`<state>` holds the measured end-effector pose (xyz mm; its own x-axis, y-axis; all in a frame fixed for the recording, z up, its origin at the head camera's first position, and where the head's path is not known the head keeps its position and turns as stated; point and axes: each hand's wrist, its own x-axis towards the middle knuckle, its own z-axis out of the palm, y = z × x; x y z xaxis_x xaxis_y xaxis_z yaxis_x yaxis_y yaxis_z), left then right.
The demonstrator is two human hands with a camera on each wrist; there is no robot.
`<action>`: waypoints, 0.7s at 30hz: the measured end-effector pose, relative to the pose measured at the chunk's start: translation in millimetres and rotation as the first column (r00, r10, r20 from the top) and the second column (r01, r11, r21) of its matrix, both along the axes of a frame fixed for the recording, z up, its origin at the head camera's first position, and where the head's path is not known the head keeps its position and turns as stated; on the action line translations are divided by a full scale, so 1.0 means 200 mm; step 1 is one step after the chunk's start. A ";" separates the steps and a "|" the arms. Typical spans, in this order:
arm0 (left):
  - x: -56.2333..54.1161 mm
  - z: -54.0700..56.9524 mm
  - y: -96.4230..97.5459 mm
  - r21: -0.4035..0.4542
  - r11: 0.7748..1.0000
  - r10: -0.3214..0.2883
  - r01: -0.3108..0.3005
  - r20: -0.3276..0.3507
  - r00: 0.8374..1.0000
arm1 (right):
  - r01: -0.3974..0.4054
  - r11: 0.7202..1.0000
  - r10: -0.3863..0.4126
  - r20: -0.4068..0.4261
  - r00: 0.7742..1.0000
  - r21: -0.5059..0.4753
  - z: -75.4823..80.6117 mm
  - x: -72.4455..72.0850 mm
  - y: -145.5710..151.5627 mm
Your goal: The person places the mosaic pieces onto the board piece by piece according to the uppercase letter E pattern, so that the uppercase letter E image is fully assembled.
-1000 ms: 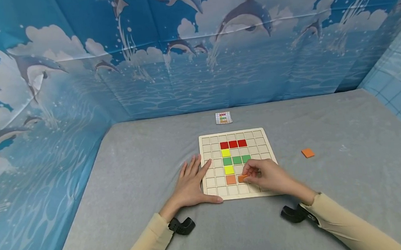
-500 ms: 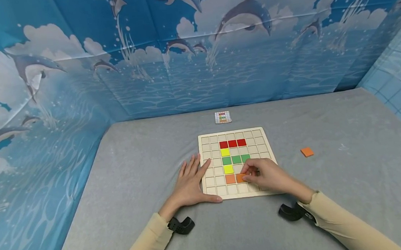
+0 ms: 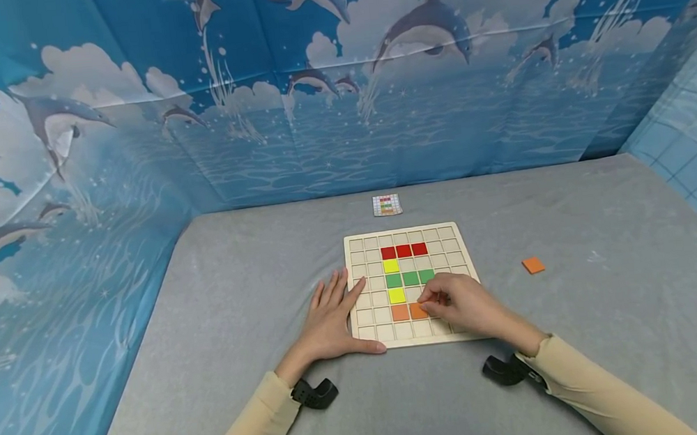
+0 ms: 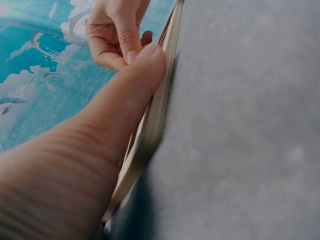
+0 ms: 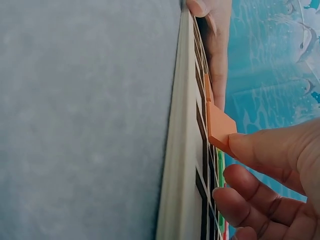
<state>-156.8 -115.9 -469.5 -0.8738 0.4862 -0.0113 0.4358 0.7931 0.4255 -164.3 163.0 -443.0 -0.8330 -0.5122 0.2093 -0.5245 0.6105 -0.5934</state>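
A square wooden grid board [image 3: 411, 342] lies on the grey cloth. My left hand [image 3: 331, 323] rests spread at its left side, fingers over the left edge and thumb along the front corner. Between thumb and fingers my right hand [image 3: 460, 305] pinches an orange square tile [image 5: 220, 127], which the right wrist view shows slightly tilted at the grid. It sits just right of a lighter orange tile [image 3: 400, 313] lying in a cell. Farther up the board are red tiles [image 3: 403, 251], yellow tiles [image 3: 397, 295] and green tiles [image 3: 410, 279].
A loose orange tile [image 3: 533, 265] lies on the cloth right of the board. Behind the board is a small card [image 3: 387, 204] printed with a coloured grid pattern. A dolphin-print curtain [image 3: 329, 142] borders the back and left of the table [image 3: 251, 255].
My right hand has lowered the orange tile from a steeper tilt to nearly flat over the cell beside the lighter orange one. The left hand has stayed in place.
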 end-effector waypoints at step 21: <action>0.00 0.00 0.00 -0.016 1.000 -0.003 0.003 -0.003 1.000 | -0.009 1.000 0.008 0.041 0.999 0.021 0.00 0.03 -0.01</action>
